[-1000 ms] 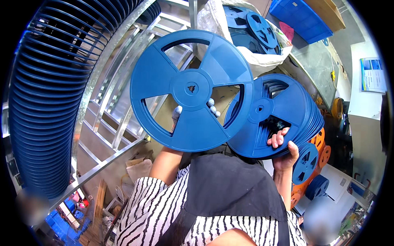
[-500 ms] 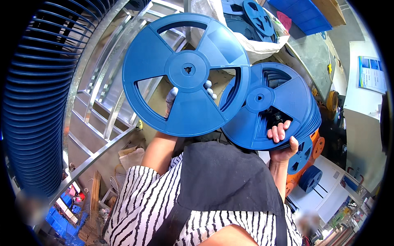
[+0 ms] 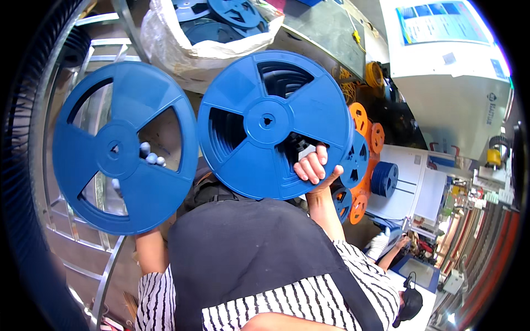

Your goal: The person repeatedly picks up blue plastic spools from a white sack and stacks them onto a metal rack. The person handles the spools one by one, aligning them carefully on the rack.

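A single blue plastic reel (image 3: 126,204) with three cut-out windows is on the left. Behind it is my left hand (image 3: 152,158), closed on the reel; pale-covered fingertips show through two windows, the rest is hidden. On the right, a stack of similar blue reels (image 3: 234,171) faces me, several deep through the windows. My right hand (image 3: 313,167) grips the stack at its lower right, bare fingers curled over the front by a window and thumb at the rim. The two loads sit side by side, rims close together.
A white sack (image 3: 157,33) of blue reels stands beyond. Left are a metal frame rack (image 3: 107,276) and a long dark row of reels (image 3: 27,220). Orange reels (image 3: 359,208) and a small blue reel stack (image 3: 382,179) are at right. Another person's gloved hand (image 3: 379,245) works at lower right.
My view has swung to the right. The single reel has gone left and down, from overlapping the stack to beside it. Both hands keep their hold.
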Available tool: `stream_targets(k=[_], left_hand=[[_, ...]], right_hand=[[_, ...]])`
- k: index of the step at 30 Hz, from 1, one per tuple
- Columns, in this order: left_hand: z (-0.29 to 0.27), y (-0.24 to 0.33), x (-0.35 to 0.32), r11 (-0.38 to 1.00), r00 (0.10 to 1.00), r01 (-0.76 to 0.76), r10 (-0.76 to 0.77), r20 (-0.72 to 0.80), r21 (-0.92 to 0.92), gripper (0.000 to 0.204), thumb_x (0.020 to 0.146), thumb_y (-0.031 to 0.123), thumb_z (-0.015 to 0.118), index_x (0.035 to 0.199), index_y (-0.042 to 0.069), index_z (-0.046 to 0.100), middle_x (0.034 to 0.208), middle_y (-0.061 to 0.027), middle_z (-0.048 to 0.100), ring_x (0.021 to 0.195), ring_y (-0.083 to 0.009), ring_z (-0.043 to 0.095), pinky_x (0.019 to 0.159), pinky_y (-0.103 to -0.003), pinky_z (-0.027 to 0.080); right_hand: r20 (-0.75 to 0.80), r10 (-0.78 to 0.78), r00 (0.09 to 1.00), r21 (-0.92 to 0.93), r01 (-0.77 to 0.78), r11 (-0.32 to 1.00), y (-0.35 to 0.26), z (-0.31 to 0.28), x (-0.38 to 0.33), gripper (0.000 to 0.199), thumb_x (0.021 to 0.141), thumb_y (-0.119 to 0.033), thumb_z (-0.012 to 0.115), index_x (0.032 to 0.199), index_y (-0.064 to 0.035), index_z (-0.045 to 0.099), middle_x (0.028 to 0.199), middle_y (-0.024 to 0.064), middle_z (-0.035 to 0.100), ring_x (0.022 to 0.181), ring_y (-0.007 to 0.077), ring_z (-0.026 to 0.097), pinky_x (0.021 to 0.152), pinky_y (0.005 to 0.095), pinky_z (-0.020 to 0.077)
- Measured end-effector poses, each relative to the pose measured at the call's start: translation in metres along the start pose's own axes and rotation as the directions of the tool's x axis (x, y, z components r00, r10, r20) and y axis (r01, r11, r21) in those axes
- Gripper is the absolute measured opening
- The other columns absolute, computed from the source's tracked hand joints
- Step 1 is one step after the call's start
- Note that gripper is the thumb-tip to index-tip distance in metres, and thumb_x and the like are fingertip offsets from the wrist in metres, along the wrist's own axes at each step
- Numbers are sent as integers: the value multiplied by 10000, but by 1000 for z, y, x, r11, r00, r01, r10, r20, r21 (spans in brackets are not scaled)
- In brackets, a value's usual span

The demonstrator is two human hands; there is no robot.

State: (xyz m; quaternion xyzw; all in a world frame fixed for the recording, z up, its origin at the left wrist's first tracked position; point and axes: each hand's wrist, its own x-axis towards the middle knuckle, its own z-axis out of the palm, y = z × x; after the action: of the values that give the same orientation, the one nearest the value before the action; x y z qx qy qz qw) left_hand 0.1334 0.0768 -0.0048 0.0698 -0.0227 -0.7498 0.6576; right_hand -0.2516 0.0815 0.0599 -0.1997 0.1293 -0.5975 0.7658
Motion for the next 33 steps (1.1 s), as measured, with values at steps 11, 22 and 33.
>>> stream_targets(k=[11, 22, 33], left_hand=[[-10, 16, -8, 993, 996, 58, -51, -67, 105, 908, 768, 362, 739, 1430, -26, 253, 1374, -198, 423, 1170, -292, 504, 1062, -440, 382], [-9, -44, 28, 731, 927, 330, -132, -350, 597, 500, 869, 92, 657, 1327, 53, 459, 1163, -134, 606, 918, -164, 636, 776, -287, 546], [46, -96, 65, 640, 861, 482, -471, -190, 599, 1009, 743, 154, 781, 1482, 182, 95, 906, -92, 595, 688, -179, 604, 587, -315, 515]], right_hand=[[-13, 13, 1000, 37, -13, 999, 3, -7, -3, 366, 810, -355, 746, 861, -120, 470, 586, -40, 491, 509, 85, 500, 618, 278, 424], [-113, 151, 982, -172, -169, 970, -3, 30, 19, 340, 770, -372, 687, 880, -109, 501, 599, -20, 510, 524, 117, 512, 637, 306, 444], [-401, 365, 840, -476, -531, 701, 61, 94, 58, 539, 694, -325, 754, 1086, -14, 553, 833, 103, 630, 800, 232, 622, 782, 363, 498]])
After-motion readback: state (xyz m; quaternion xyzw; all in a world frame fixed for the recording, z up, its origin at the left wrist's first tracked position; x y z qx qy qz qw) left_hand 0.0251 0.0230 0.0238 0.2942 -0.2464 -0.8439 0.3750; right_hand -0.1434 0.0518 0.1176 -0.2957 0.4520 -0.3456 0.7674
